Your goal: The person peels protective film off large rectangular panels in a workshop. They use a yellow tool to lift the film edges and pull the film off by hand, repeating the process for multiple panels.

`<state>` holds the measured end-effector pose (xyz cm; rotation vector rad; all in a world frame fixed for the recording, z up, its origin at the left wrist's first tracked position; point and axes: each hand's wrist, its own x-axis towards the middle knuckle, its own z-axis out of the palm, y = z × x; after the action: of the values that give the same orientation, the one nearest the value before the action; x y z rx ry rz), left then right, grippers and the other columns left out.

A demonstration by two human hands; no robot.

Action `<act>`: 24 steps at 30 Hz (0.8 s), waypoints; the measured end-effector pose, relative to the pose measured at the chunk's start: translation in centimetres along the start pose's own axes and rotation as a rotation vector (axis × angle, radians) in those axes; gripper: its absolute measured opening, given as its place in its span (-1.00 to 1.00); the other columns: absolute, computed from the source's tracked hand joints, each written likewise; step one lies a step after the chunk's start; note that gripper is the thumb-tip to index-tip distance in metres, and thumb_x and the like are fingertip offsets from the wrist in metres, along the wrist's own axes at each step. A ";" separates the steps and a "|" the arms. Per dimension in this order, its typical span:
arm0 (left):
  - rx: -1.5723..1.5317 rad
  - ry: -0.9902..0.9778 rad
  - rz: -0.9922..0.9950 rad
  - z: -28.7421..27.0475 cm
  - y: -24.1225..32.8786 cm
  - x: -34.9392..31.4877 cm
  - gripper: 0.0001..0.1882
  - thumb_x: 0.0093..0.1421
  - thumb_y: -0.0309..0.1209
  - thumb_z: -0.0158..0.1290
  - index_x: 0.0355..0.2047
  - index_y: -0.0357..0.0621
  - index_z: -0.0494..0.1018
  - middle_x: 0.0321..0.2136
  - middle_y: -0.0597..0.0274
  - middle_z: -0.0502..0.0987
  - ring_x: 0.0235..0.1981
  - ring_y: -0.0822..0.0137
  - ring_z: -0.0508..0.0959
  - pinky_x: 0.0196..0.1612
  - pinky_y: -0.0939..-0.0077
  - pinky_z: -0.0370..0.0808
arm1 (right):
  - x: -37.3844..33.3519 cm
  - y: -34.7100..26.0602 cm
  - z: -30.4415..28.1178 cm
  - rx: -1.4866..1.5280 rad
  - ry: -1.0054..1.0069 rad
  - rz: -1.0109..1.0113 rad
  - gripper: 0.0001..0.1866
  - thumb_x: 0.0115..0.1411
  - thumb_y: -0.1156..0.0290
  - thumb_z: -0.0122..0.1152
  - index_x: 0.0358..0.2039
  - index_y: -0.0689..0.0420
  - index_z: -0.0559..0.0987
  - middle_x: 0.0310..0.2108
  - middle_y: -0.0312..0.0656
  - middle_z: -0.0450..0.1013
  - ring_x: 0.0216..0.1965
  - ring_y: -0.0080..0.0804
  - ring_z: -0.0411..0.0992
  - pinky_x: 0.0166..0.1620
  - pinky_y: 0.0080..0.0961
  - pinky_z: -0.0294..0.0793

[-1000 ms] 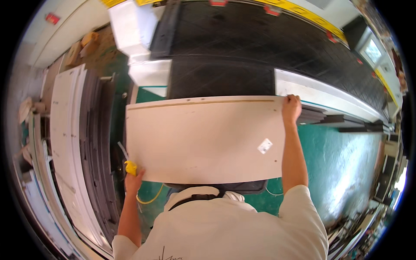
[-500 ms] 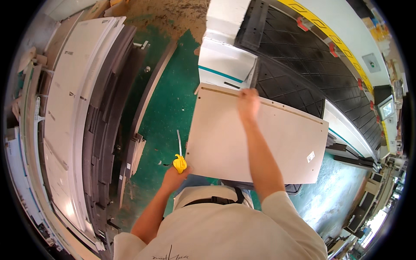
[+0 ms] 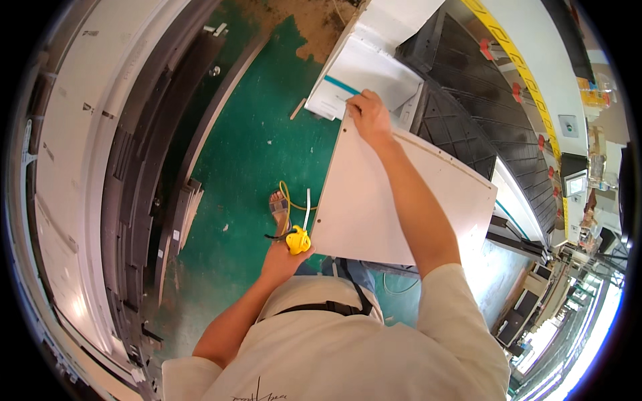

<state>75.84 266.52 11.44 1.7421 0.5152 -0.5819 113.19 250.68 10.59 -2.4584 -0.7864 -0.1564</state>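
Observation:
A pale rectangular panel [image 3: 361, 200] with small holes along its edges lies in front of my body, tilted across the view. At its far left corner, my right hand [image 3: 371, 119] has its fingers curled over the edge. My left hand [image 3: 282, 262] is closed around a yellow air blow gun [image 3: 298, 240] with a thin metal nozzle pointing away from me. That hand is beside the panel's near left corner, and its fingertips come close to the panel's edge. A yellow hose [image 3: 286, 194] loops behind the gun.
Large white boards [image 3: 67, 174] and dark panels [image 3: 134, 180] stand stacked along the left. Beyond the panel are a white frame [image 3: 381, 73] and a black ribbed surface [image 3: 461, 120] beside a yellow strip [image 3: 521, 60]. My sandalled foot [image 3: 279, 206] rests on the green floor [image 3: 234, 160].
The view has shifted, and the panel sits turned more steeply. My right hand has moved from the panel's far edge to its far left corner. My left hand keeps the blow gun.

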 end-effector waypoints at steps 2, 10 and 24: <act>-0.043 0.002 0.013 -0.1 0.3 0.0 -0.60 0.17 -0.04 0.30 -0.37 -0.17 0.62 -0.48 0.18 0.66 -0.42 0.23 0.65 -0.32 0.32 0.53 | 0.2 0.4 -0.3 0.025 -0.048 -0.065 -0.95 0.17 0.48 0.30 -0.35 0.14 0.66 -0.39 -0.09 0.42 -0.23 -0.02 0.45 -0.18 -0.17 0.47; -0.312 0.030 -0.109 -3.9 -2.9 1.2 -0.70 0.30 -0.20 0.22 -0.24 -0.24 0.60 -0.35 0.26 0.68 -0.40 0.38 0.64 -0.31 0.50 0.55 | -14.6 -8.3 -0.8 0.137 -0.244 -0.309 -0.81 0.03 0.57 0.23 -0.29 0.11 0.62 -0.41 -0.16 0.39 -0.31 -0.12 0.43 -0.31 -0.22 0.50; -0.234 0.079 -0.141 -4.4 1.8 2.3 -0.61 0.34 -0.14 0.14 0.01 -0.17 0.53 -0.22 0.33 0.62 -0.42 0.53 0.57 -0.48 0.61 0.38 | -19.0 -10.1 -4.9 0.374 -0.033 0.459 -0.92 0.13 0.53 0.29 -0.32 0.12 0.63 -0.37 -0.12 0.45 -0.30 -0.07 0.47 -0.26 -0.18 0.52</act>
<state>79.24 270.45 12.29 1.5191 0.7365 -0.5301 92.13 245.38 14.43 -2.2136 -0.2184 0.1872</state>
